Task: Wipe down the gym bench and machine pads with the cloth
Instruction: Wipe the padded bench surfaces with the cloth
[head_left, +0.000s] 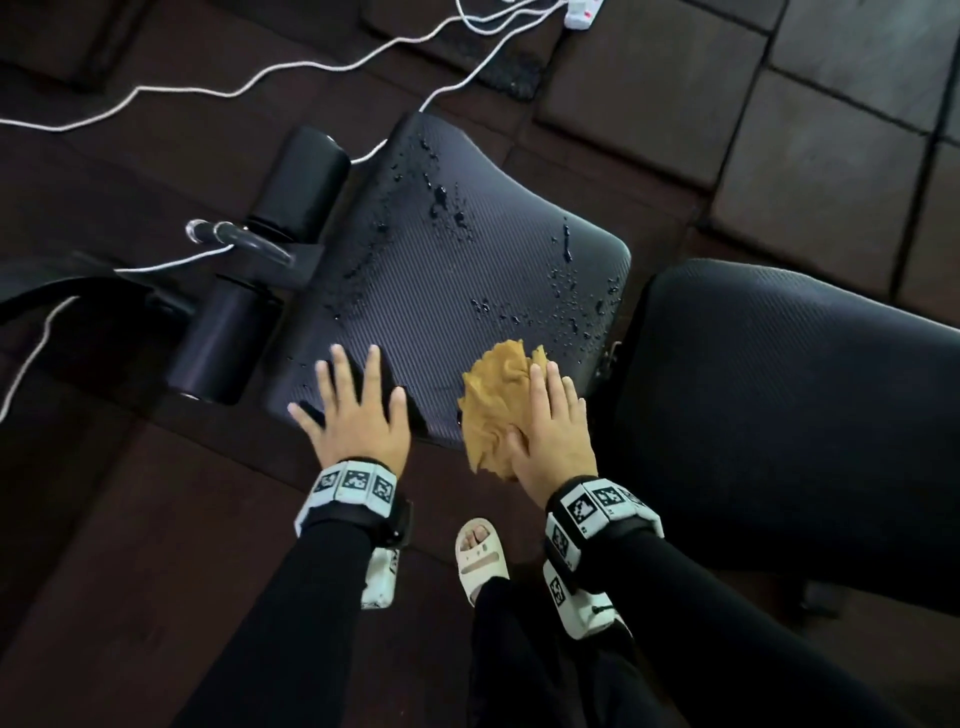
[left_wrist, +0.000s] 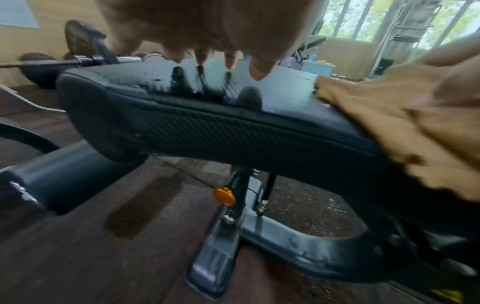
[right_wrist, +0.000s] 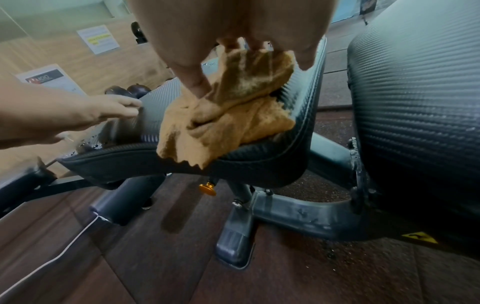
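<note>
A black ribbed bench seat pad (head_left: 441, 270) (left_wrist: 182, 131) (right_wrist: 293, 102) carries scattered water drops (head_left: 566, 301) on its far and right parts. A crumpled mustard-yellow cloth (head_left: 491, 400) (left_wrist: 405, 115) (right_wrist: 233, 115) lies on the pad's near right corner and hangs over the edge. My right hand (head_left: 550, 426) (right_wrist: 233, 37) presses flat on the cloth with straight fingers. My left hand (head_left: 356, 405) (left_wrist: 207, 30) (right_wrist: 78, 115) hovers with fingers spread just over the pad's near left corner. The larger back pad (head_left: 779, 415) (right_wrist: 415, 92) stands to the right.
Two black foam rollers (head_left: 260, 270) on a chrome bar sit left of the seat. White cables (head_left: 260, 78) run across the dark floor to a power strip (head_left: 584, 10). The bench frame with an orange knob (left_wrist: 224, 196) (right_wrist: 207, 188) lies below. My sandalled foot (head_left: 480, 551) stands near the seat.
</note>
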